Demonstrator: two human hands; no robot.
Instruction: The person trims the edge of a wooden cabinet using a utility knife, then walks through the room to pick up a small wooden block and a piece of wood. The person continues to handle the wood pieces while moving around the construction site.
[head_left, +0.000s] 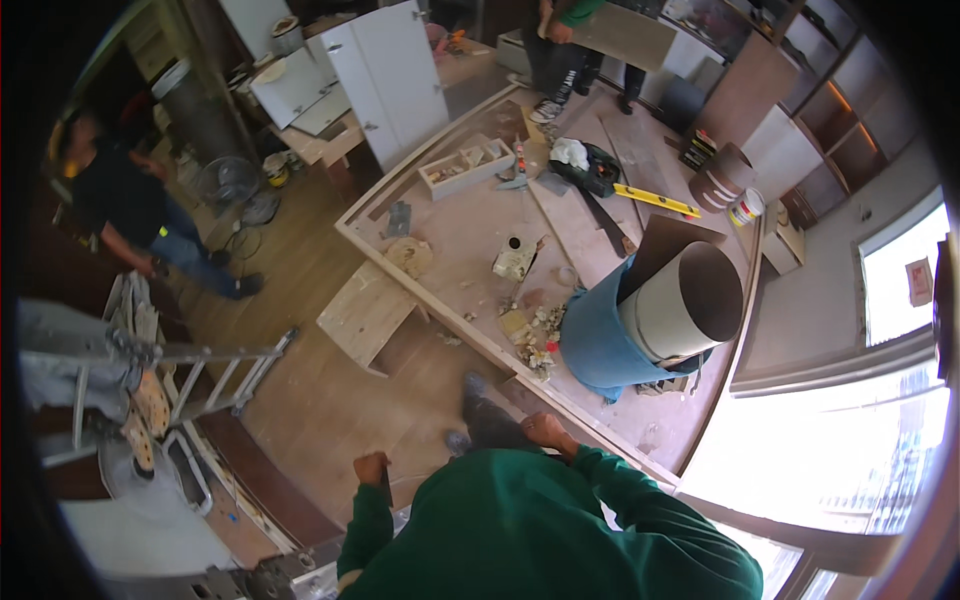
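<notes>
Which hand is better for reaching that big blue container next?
Likely the right hand: it's beside the platform, nearer the blue container. The left hand looks farther away, over the floor.

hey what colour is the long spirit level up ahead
Yellow; the spirit level shows best in the head view.

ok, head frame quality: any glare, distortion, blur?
Head view: the big window at lower right is blown out to white; head view: corners fall to black, and the right edge of the platform bows; head view: the person at far left looks dark and soft; head view: left hand and right hand are visible, but finger detail is limited.
</notes>
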